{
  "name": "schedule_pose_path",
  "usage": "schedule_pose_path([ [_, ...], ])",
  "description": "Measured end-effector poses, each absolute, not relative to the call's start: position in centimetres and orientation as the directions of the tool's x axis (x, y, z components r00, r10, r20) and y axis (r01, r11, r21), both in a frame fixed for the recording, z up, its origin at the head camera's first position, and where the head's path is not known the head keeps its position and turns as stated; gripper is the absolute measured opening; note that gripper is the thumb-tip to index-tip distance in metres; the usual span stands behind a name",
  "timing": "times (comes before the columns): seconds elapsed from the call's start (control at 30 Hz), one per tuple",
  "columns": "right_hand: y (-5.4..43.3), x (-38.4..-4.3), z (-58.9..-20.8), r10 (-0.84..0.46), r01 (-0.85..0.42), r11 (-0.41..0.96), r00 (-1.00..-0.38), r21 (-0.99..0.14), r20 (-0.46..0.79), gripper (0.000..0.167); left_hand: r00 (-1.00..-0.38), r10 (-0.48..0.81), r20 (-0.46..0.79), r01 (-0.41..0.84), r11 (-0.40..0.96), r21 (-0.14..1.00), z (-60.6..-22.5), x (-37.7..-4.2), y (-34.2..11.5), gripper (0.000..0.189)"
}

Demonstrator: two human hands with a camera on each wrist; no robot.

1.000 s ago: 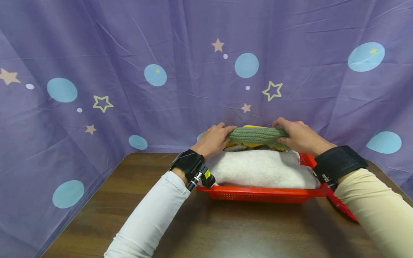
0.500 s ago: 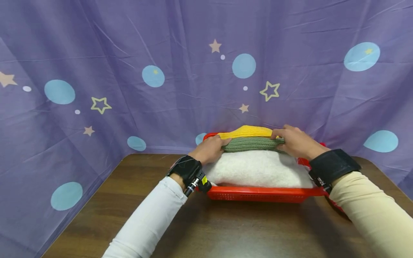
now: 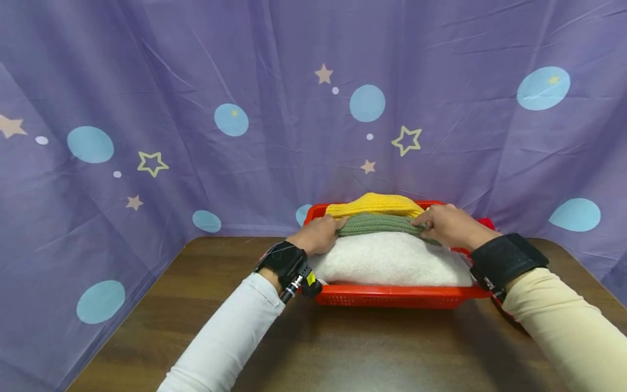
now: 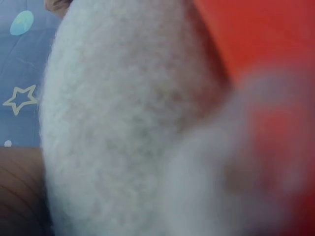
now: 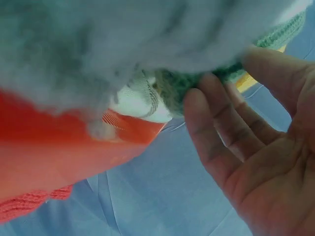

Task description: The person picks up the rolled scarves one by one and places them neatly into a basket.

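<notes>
Left hand touches the left end of the green knit; can't tell its grip, most fingers hidden. Green sits in the red basket, between the yellow knit behind and the white fluffy piece in front. Right hand pinches green's right end, thumb apart from the fingers. Risk, my read: tight packing; pushing green down could pop yellow up or bulge white over the front rim. Uneven pressure could skew green. Count: two hands, one basket, one green, one yellow, one white, one red knit outside, right.
</notes>
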State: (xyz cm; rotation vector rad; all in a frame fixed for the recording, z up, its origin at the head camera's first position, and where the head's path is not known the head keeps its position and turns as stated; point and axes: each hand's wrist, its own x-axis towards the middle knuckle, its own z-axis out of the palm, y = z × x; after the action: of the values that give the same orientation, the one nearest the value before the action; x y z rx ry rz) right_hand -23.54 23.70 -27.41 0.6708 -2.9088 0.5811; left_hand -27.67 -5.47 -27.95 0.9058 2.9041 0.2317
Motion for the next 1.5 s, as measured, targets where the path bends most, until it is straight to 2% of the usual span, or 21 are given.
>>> schedule_pose_path([
  [0.13, 23.9, -23.1, -27.3, -0.423, -0.438, 0.829, -0.898, -0.347, 0.124, 0.044, -0.833, 0.548, -0.073, 0.523, 0.824, 0.219, -27.9, -27.3, -5.8, 0.058],
  [0.3, 24.4, -21.7, -26.7, -0.406, -0.422, 0.848, -0.906, -0.322, 0.116, 0.062, -0.848, 0.521, -0.097, 0.463, 0.818, 0.340, -27.4, -26.3, -6.9, 0.059],
  [0.53, 25.7, -18.9, -28.2, -0.352, -0.390, 0.862, -0.920, -0.323, 0.172, 0.078, -0.855, 0.519, -0.002, 0.471, 0.778, 0.416, -28.3, -23.8, -8.6, 0.067],
  [0.67, 26.1, -17.6, -30.5, -0.314, -0.378, 0.859, -0.922, -0.346, 0.229, 0.078, -0.874, 0.482, 0.053, 0.455, 0.776, 0.437, -30.1, -22.2, -8.7, 0.072],
  [0.87, 26.0, -16.7, -33.6, -0.224, -0.360, 0.866, -0.900, -0.347, 0.375, 0.078, -0.901, 0.397, 0.175, 0.433, 0.799, 0.417, -32.5, -20.9, -8.1, 0.081],
  [1.07, 25.6, -16.7, -34.6, -0.175, -0.319, 0.897, -0.893, -0.307, 0.415, 0.084, -0.919, 0.310, 0.242, 0.387, 0.820, 0.420, -33.4, -20.6, -6.8, 0.085],
  [1.17, 25.2, -16.6, -34.6, -0.173, -0.312, 0.907, -0.888, -0.283, 0.426, 0.085, -0.918, 0.317, 0.238, 0.389, 0.836, 0.388, -33.5, -20.5, -6.4, 0.088],
  [1.5, 24.0, -16.3, -34.3, -0.152, -0.250, 0.930, -0.929, -0.269, 0.338, 0.094, -0.888, 0.426, 0.172, 0.459, 0.837, 0.299, -33.3, -20.8, -6.6, 0.095],
])
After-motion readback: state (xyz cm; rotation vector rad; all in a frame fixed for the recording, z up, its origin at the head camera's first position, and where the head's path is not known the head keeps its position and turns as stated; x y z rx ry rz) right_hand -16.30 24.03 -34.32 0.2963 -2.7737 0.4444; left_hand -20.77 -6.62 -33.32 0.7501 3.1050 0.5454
